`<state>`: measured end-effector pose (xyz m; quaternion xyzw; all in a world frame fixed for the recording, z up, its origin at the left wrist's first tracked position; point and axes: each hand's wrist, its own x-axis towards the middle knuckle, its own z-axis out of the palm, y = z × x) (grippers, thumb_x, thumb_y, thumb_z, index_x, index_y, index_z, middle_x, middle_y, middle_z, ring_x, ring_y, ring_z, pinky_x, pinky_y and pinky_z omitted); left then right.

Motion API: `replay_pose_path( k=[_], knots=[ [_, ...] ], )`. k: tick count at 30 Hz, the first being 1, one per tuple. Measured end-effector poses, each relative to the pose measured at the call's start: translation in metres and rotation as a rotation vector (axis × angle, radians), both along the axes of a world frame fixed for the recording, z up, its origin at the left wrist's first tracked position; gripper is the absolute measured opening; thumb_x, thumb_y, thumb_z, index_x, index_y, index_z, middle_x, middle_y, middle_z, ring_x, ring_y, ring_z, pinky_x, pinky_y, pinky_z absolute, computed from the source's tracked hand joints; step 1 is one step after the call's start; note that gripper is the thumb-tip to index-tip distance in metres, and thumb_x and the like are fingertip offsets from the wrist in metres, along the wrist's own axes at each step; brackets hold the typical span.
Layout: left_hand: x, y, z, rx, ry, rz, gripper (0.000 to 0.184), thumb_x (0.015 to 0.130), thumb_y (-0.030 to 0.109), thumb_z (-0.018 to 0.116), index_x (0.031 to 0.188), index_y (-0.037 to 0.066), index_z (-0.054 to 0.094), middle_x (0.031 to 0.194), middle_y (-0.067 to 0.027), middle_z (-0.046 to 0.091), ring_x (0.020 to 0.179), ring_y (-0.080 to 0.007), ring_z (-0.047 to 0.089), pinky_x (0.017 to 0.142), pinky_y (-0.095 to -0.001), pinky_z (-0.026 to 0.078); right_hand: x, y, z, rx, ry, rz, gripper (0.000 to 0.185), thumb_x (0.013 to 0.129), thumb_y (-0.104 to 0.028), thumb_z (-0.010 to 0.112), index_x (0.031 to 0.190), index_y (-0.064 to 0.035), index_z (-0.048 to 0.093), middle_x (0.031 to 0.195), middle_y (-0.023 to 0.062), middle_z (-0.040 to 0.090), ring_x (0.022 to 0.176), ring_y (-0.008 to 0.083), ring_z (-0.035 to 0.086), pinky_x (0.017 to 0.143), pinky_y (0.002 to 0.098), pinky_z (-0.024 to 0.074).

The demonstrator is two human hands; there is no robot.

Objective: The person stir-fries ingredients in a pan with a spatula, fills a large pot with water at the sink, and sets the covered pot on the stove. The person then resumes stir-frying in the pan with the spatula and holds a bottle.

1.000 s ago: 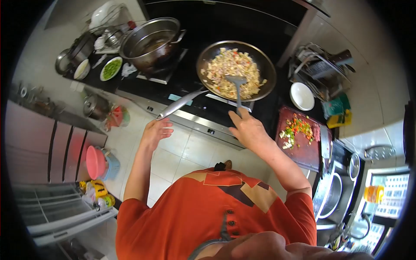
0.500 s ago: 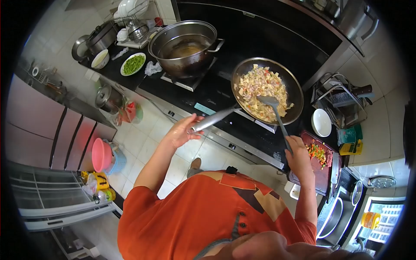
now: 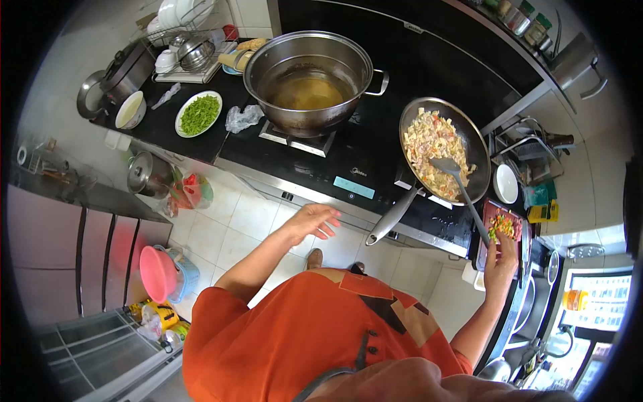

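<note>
A frying pan (image 3: 479, 141) with a mix of small pale and reddish pieces (image 3: 435, 144) tilts at the right side of the stove. A grey spatula (image 3: 471, 204) lies head down in the food, its handle slanting over the rim. The fingers of my right hand (image 3: 501, 262) are at the handle's lower end, beside the cutting board. My left hand (image 3: 309, 224) is empty in front of the stove, fingers apart, left of the pan's metal handle (image 3: 394, 218) and not touching it.
A large pot (image 3: 308, 117) with yellowish liquid stands on the left burner. Left of it are a plate of chopped greens (image 3: 199, 114) and a bowl (image 3: 130, 110). A white bowl (image 3: 506, 184) and a cutting board (image 3: 483, 253) with chopped vegetables are at the right.
My left hand has come away from the pan handle. My right hand has shifted to the handle's end. The view has moved left, so pot and pan appear farther right.
</note>
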<state>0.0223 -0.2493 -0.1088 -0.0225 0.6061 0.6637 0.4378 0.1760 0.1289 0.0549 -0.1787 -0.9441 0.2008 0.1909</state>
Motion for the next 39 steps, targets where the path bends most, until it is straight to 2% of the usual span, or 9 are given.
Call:
replay_pose_path(
  k=[1, 8, 14, 19, 22, 23, 27, 34, 39],
  knots=[
    [-0.005, -0.011, 0.003, -0.033, 0.034, 0.023, 0.033, 0.093, 0.032, 0.054, 0.111, 0.005, 0.062, 0.097, -0.0085, 0.066, 0.073, -0.0158, 0.065, 0.062, -0.0271, 0.054, -0.001, -0.004, 0.004, 0.012, 0.016, 0.046, 0.022, 0.089, -0.007, 0.055, 0.108, 0.0036, 0.061, 0.094, 0.0157, 0.062, 0.073, 0.0216, 0.063, 0.062, 0.0315, 0.0495],
    [-0.064, -0.111, 0.049, -0.158, 0.322, 0.474, 0.036, 0.095, 0.033, 0.053, 0.118, 0.006, 0.056, 0.096, -0.0081, 0.066, 0.067, -0.0155, 0.064, 0.058, -0.0276, 0.053, -0.07, -0.044, 0.022, -0.152, -0.065, 0.437, 0.016, 0.086, -0.006, 0.06, 0.099, 0.0044, 0.063, 0.08, 0.0129, 0.064, 0.066, 0.0168, 0.062, 0.06, 0.027, 0.0483],
    [-0.177, -0.168, 0.108, -0.336, 0.574, 0.643, 0.055, 0.094, 0.034, 0.054, 0.136, 0.002, 0.039, 0.125, -0.0127, 0.053, 0.084, -0.0187, 0.064, 0.065, -0.0285, 0.054, -0.172, -0.097, 0.016, -0.399, -0.065, 0.575, 0.026, 0.091, -0.019, 0.057, 0.103, 0.0038, 0.062, 0.072, 0.0123, 0.064, 0.067, 0.0177, 0.067, 0.06, 0.0276, 0.0493],
    [-0.293, -0.186, 0.102, -0.319, 0.601, 0.601, 0.064, 0.091, 0.04, 0.057, 0.138, 0.0, 0.038, 0.132, -0.0125, 0.048, 0.104, -0.022, 0.055, 0.08, -0.0346, 0.051, -0.3, -0.122, -0.019, -0.083, 0.007, 0.404, 0.037, 0.089, -0.025, 0.054, 0.11, 0.0064, 0.059, 0.085, 0.0221, 0.066, 0.083, 0.0343, 0.065, 0.076, 0.0385, 0.0493],
    [-0.362, -0.19, 0.089, 0.005, 0.413, 0.415, 0.039, 0.094, 0.034, 0.053, 0.12, 0.005, 0.053, 0.102, -0.0071, 0.064, 0.087, -0.0167, 0.061, 0.074, -0.032, 0.049, -0.402, -0.117, -0.062, -0.154, -0.066, 0.206, 0.041, 0.086, -0.028, 0.057, 0.105, 0.0084, 0.059, 0.092, 0.0284, 0.064, 0.094, 0.04, 0.061, 0.082, 0.0434, 0.0472],
    [-0.369, -0.188, 0.089, 0.069, 0.36, 0.412, 0.028, 0.096, 0.031, 0.051, 0.109, 0.008, 0.058, 0.081, -0.0003, 0.064, 0.077, -0.0141, 0.061, 0.07, -0.0314, 0.048, -0.413, -0.123, -0.057, -0.253, -0.149, 0.088, 0.038, 0.085, -0.027, 0.059, 0.097, 0.0085, 0.06, 0.087, 0.0254, 0.065, 0.082, 0.036, 0.065, 0.073, 0.042, 0.0498],
    [-0.377, -0.185, 0.095, 0.133, 0.24, 0.27, 0.02, 0.095, 0.029, 0.053, 0.095, 0.011, 0.063, 0.069, 0.0066, 0.052, 0.073, -0.0112, 0.056, 0.073, -0.0304, 0.047, -0.391, -0.146, -0.037, -0.951, -0.095, -0.089, 0.022, 0.092, -0.02, 0.056, 0.082, -0.0005, 0.059, 0.065, 0.0029, 0.057, 0.053, 0.0121, 0.057, 0.049, 0.0232, 0.0449],
    [-0.38, -0.194, 0.119, 0.012, 0.357, 0.32, 0.028, 0.092, 0.036, 0.055, 0.088, 0.009, 0.062, 0.057, 0.0066, 0.042, 0.057, -0.0092, 0.045, 0.064, -0.0257, 0.037, -0.309, -0.196, 0.003, -1.201, 0.192, 0.028, 0.018, 0.089, -0.016, 0.059, 0.084, 0.0007, 0.06, 0.067, 0.0023, 0.058, 0.057, 0.0128, 0.058, 0.052, 0.0221, 0.045],
    [-0.336, -0.16, 0.188, 0.241, 0.491, 0.225, 0.039, 0.091, 0.038, 0.059, 0.099, 0.0, 0.064, 0.055, 0.0063, 0.037, 0.057, -0.009, 0.043, 0.063, -0.0251, 0.035, -0.194, -0.201, 0.054, -1.246, 0.347, 0.04, 0.022, 0.09, -0.02, 0.056, 0.093, 0.0016, 0.06, 0.072, 0.0031, 0.058, 0.066, 0.013, 0.057, 0.059, 0.0243, 0.0429]
  ],
)
